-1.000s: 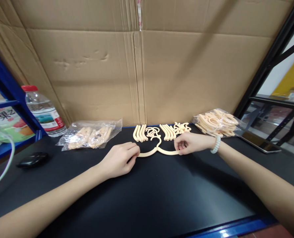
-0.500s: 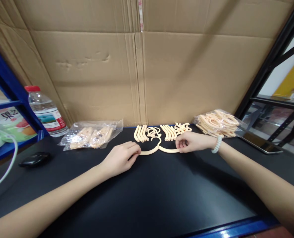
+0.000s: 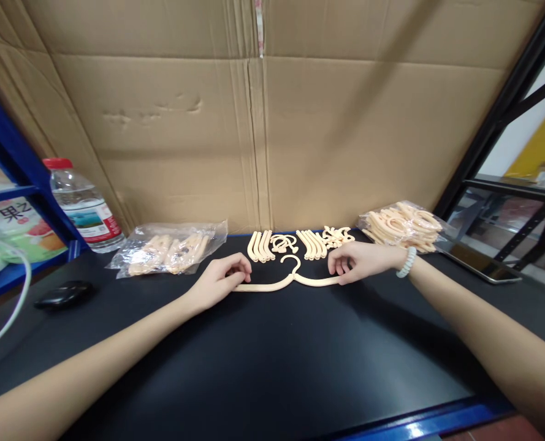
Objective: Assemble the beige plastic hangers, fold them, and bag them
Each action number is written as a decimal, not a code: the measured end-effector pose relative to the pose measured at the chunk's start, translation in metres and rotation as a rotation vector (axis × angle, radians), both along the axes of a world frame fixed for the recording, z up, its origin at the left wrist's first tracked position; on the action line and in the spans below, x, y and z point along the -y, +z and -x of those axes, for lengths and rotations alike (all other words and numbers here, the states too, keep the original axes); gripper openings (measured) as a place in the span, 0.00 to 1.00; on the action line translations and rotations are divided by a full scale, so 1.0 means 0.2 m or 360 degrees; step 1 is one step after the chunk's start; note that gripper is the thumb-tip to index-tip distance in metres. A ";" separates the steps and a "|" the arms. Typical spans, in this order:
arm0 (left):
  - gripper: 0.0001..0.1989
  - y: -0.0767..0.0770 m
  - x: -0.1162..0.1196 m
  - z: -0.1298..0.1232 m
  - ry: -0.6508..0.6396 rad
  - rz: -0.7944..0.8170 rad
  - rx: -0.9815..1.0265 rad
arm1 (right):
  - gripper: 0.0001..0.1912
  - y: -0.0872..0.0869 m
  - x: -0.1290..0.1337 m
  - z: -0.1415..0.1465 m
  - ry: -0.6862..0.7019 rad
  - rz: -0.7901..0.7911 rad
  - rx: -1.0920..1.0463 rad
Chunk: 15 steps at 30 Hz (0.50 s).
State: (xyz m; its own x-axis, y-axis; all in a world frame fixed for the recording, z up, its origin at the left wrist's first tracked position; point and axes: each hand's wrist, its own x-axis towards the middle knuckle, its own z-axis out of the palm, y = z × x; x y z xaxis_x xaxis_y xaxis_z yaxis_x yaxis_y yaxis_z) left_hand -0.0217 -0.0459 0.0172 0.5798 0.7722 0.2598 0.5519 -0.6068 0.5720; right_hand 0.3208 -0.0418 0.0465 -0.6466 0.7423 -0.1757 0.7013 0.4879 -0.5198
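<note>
A cream plastic hanger (image 3: 274, 286) lies on the black tabletop, its hook pointing toward the cardboard. My left hand (image 3: 222, 278) grips the end of its left arm between thumb and fingers. The tip of the right arm is inside the closed fingers of my right hand (image 3: 355, 263), which wears a pale beaded bracelet. Just behind the hanger are a row of curved arm pieces (image 3: 260, 246), several loose hooks (image 3: 284, 244), a second row of arm pieces (image 3: 312, 244) and a small heap of cream parts (image 3: 338, 236).
Clear bags of cream parts lie at the back left (image 3: 168, 250) and back right (image 3: 401, 226). Further left are a water bottle (image 3: 88, 211), a black mouse (image 3: 65, 295) and a white cable (image 3: 26, 288). A phone (image 3: 481, 263) lies at the right. Cardboard (image 3: 162, 122) stands behind.
My left hand has moved left along the hanger's left arm to its outer end. The hanger has shifted slightly toward me, its hook now apart from the loose hooks behind.
</note>
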 end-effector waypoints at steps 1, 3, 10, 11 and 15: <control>0.07 0.01 -0.01 0.01 -0.0029 0.0034 -0.0009 | 0.11 0.00 0.00 -0.01 -0.0006 0.0037 0.0010; 0.07 0.02 -0.02 0.03 -0.0124 0.0090 -0.0059 | 0.09 0.00 -0.01 -0.02 -0.0021 0.0081 0.0025; 0.06 0.06 -0.04 0.05 -0.0293 0.0098 -0.0167 | 0.07 -0.01 -0.02 -0.05 -0.0048 0.0082 0.0055; 0.06 0.06 -0.05 0.05 -0.0284 0.0089 -0.0167 | 0.07 -0.01 -0.02 -0.05 -0.0055 0.0071 0.0059; 0.07 0.05 -0.06 0.06 -0.0234 0.0044 -0.0153 | 0.06 -0.01 -0.03 -0.04 -0.0074 0.0025 0.0070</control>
State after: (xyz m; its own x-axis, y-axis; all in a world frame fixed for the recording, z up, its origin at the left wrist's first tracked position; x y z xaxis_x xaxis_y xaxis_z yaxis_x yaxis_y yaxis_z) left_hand -0.0335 -0.0336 0.0271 0.7080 0.6836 0.1774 0.5117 -0.6697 0.5383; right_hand 0.3297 -0.0366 0.0453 -0.6026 0.7685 -0.2151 0.7456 0.4461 -0.4950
